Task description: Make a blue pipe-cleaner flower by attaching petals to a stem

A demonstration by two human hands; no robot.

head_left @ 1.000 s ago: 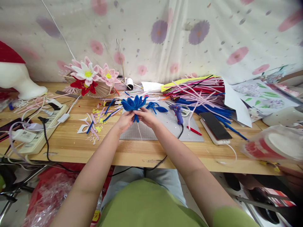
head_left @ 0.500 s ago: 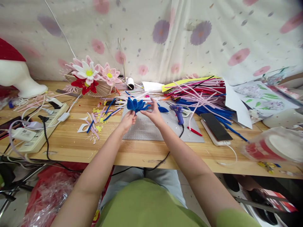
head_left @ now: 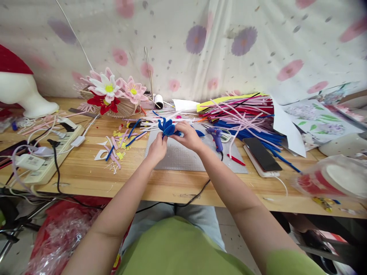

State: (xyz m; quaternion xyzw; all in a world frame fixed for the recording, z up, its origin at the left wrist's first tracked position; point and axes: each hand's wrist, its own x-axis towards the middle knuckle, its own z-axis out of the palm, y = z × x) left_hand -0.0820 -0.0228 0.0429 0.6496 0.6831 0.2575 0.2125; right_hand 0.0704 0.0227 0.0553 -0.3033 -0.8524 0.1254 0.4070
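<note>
Floral-print sheeting hangs beyond the grey cutting mat. Above that mat, the left hand pinches the base of a blue chenille-stem flower; the right hand seems to have thumb and fingers closed on its right-side petals. Steady the base and press lightly, so the fuzz isn't crushed. On the mat's right side lies a glue gun, its cord passing under the right forearm; offcuts litter the area left of the mat.

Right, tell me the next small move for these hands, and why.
Perhaps ease one petal outward with the right hand: its fingers are at the right side of the blue flower, the left hand grips it from below, and the visible petals point in differing directions.
</note>
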